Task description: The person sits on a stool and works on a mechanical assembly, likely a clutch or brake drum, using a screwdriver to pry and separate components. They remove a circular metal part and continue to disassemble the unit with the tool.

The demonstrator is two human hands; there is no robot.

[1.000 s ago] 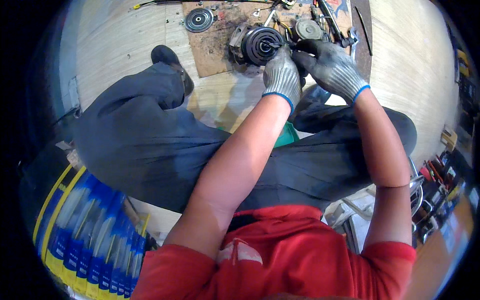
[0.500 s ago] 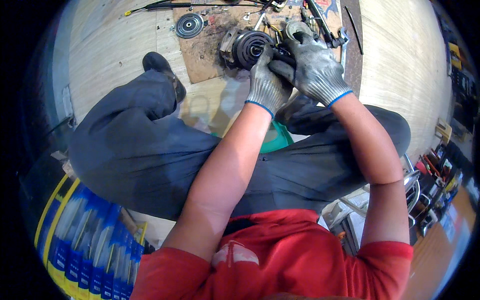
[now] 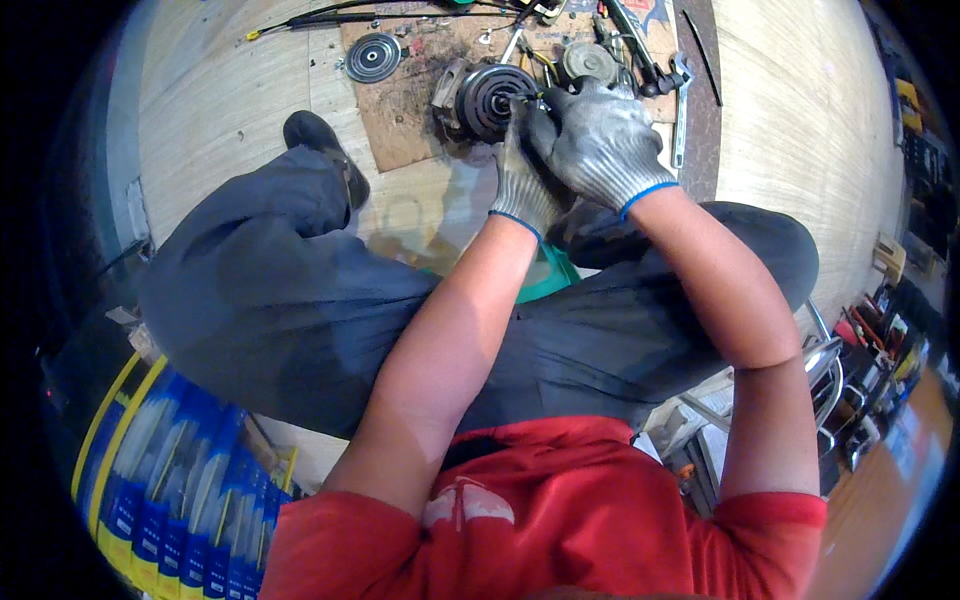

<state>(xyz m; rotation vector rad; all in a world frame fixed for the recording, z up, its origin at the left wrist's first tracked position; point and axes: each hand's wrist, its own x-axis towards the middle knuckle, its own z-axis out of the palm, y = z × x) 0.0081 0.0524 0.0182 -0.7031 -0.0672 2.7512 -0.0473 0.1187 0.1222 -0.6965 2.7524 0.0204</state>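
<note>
My left hand (image 3: 525, 170), in a grey work glove, is closed just below a black ringed pulley assembly (image 3: 486, 90), with fingers at its centre, partly hidden. My right hand (image 3: 610, 140), also gloved, lies over my left one, fingers curled round something dark at the pulley's right side that I cannot make out. The pulley has a metal housing (image 3: 446, 100) on its left and sits on stained cardboard (image 3: 390, 130). Beyond my right hand is a round grey metal piece (image 3: 588, 62); a loose black disc (image 3: 373, 57) lies at the upper left.
A ratchet-like tool (image 3: 638, 45), wrench (image 3: 680, 120) and thin cables (image 3: 320, 18) lie around the cardboard. My crossed legs (image 3: 280, 300) frame the work, with a green item (image 3: 550, 272) between them. Blue-yellow packages (image 3: 170, 460) stand lower left; assorted tools (image 3: 865, 360) crowd the right.
Both hands have shifted left in the picture, along with the objects on the cardboard. My right hand has turned, showing more of its back and covering more of my left hand.
</note>
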